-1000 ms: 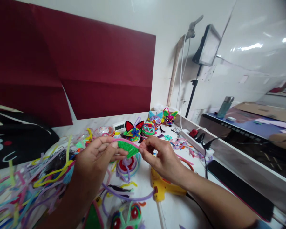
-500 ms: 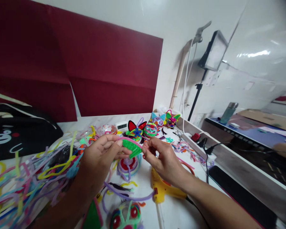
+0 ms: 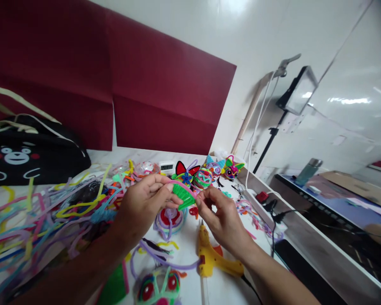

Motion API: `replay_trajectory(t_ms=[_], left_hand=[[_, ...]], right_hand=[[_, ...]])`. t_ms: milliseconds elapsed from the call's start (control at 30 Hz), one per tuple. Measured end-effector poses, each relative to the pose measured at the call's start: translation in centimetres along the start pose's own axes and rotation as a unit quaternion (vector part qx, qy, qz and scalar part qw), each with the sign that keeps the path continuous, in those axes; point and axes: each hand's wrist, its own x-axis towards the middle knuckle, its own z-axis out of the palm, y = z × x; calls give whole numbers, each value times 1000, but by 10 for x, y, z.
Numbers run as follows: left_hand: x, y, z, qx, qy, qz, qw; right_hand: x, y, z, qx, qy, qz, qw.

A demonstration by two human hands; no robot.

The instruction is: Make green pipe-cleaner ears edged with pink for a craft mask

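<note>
The green piece (image 3: pixel 182 196) is up in the air over the white table (image 3: pixel 190 290), between the two hands. It looks very light, soft and bendy, and a bit fuzzy, so it should not slip much, but a hard squeeze could bend it out of shape. The best way to hold it is likely by its edges, with just the fingertips. It is bright green with stripes side by side, and a pink stem (image 3: pixel 183 185) curves along its top. The left hand (image 3: pixel 147 201) pinches its left end between thumb and fingers. The right hand (image 3: pixel 222 214) pinches the end of the pink stem at the right corner. Just below is a round red and purple thing (image 3: pixel 172 218). The yellow glue gun (image 3: pixel 206 250) lies near the right hand. Toy balls (image 3: pixel 204 178) sit farther back, and a big pile of stems (image 3: pixel 30 243) lies on the left.
</note>
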Motion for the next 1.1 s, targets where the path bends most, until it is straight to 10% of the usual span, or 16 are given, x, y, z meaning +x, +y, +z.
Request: replay_trajectory(t_ms=[1100], left_hand=[[2,1,0,15,-18,-8,1000]], right_hand=[[0,5,1,-12,-4,-4,1000]])
